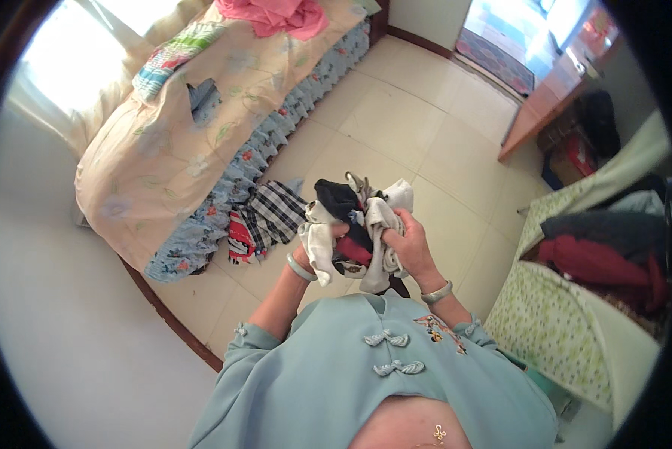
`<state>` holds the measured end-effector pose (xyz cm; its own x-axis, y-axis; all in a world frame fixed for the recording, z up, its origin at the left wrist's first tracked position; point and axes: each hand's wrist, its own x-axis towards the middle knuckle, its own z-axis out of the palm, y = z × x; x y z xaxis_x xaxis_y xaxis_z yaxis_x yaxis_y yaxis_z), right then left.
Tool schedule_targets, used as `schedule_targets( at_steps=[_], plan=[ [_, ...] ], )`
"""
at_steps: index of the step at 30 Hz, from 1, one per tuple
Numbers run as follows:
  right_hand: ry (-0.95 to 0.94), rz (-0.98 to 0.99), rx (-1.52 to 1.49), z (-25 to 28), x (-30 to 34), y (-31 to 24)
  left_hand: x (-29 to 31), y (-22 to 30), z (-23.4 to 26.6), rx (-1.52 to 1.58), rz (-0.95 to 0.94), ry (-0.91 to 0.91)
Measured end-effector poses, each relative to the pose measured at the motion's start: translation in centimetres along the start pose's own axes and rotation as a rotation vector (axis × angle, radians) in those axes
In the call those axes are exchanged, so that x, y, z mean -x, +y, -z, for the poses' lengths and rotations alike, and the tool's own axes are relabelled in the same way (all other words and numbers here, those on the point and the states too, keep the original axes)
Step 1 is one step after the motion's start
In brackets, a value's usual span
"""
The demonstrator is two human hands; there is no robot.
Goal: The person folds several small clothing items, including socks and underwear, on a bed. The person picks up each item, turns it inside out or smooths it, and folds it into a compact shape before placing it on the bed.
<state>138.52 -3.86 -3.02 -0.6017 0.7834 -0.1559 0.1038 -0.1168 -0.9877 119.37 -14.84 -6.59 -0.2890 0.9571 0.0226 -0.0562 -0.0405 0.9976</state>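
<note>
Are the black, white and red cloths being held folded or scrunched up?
Scrunched up: the small black, white and red fabric pieces bunch unevenly between the left hand and right hand, ends sticking out.

Pale teal blouse (328, 359), knotted fastenings (399, 368), floral embroidery (442, 333); two bangles (436, 292); gold pendant (439, 432).

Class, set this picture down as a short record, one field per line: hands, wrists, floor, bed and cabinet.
Left hand: holds the left side of a bundle of mixed cloths
Right hand: holds its right side, at a pale grey cloth
Wrists: pale bangle on each
Floor: checked cloth and red patterned cloth beside the bed
Bed: floral cover; pink cloth and multicoloured cloth on top
Cabinet: green-spotted, open, clothes inside
</note>
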Motion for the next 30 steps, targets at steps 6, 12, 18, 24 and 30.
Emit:
schedule_targets(
  at_steps=[6, 12, 18, 24, 30],
  plan=[
    [-0.195, 0.087, 0.083, -3.5, -14.1, -2.9, -8.6, -2.0, 8.0, 0.535, 0.245, 0.295],
    [-0.429, 0.013, 0.120, -6.3, -25.8, -4.0, -14.3, 0.5, 11.9, 0.797, 0.163, 0.442],
    [-0.584, 0.005, 0.149, -12.2, -37.1, -6.8, -20.1, 0.9, 19.1, 0.673, 0.079, 0.616],
    [-0.657, 0.240, 0.221, -19.5, -51.9, -7.0, -29.6, 2.2, 28.0, 0.611, -0.052, 0.659],
    [-0.676, 0.347, 0.364, -27.3, -68.4, -10.3, -40.6, -7.3, 43.9, 0.360, -0.091, 0.623]
  ],
)
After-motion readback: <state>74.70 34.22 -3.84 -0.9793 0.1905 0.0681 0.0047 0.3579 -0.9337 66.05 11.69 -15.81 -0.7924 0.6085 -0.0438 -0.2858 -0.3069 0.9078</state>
